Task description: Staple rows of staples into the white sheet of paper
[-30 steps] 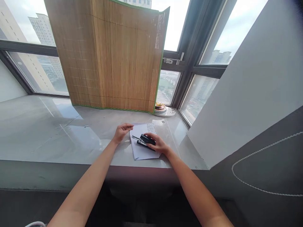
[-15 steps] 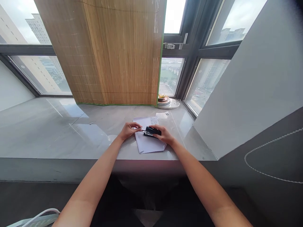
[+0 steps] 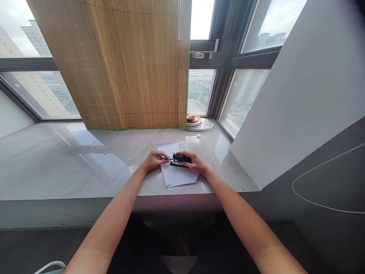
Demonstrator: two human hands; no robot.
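Observation:
A black stapler (image 3: 180, 157) lies on white sheets of paper (image 3: 178, 176) near the front edge of a grey stone windowsill (image 3: 71, 163). My right hand (image 3: 196, 164) is closed around the stapler's rear and top. My left hand (image 3: 152, 160) is pinched at the stapler's metal front end, fingertips touching it. What the left fingertips pinch there is too small to make out. The paper's far part carries some printed text.
A bamboo blind (image 3: 128, 64) stands against the window behind the paper. Stacked plates (image 3: 195, 121) sit on a round white base in the window corner. A slanted grey wall (image 3: 299, 95) closes the right side. A white cable (image 3: 49, 265) shows at bottom left.
My left hand came from beside the paper to the stapler's front end and pinched there. The stapler's opened arm has come down. The head tilted, shifting the scene slightly.

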